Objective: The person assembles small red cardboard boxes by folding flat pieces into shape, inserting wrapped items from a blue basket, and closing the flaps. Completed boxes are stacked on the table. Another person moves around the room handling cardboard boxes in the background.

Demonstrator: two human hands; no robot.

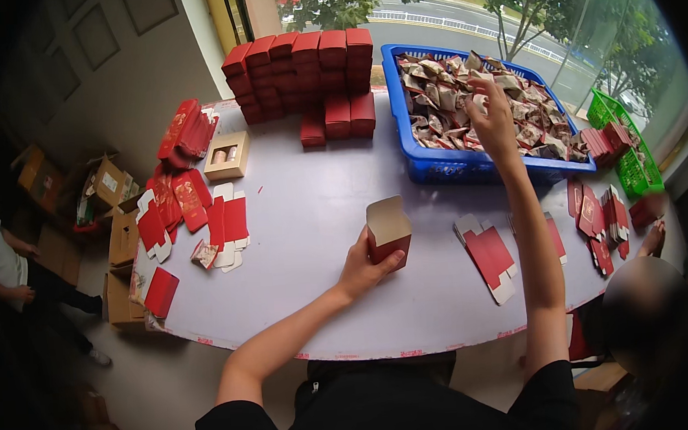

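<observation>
My left hand [365, 270] is wrapped round a small red box [388, 248], held upright above the table with its pale top flap raised. My right hand [493, 121] is over the blue plastic basket [443, 162], which is heaped with small cream-and-red wrapped packets [539, 112]. Its thumb and fingers are curved and apart, with packets showing between them; I see none clearly gripped. Under my right forearm lies a flattened red box blank [488, 257] with white flaps.
Finished-looking red boxes [296, 68] are stacked at the back. Flat red boxes [193, 197] and a tan window box [227, 156] lie left. A green basket [632, 158] and more blanks [592, 219] are at right, beside another person [648, 299]. Cartons [121, 236] stand far left near someone standing [8, 267].
</observation>
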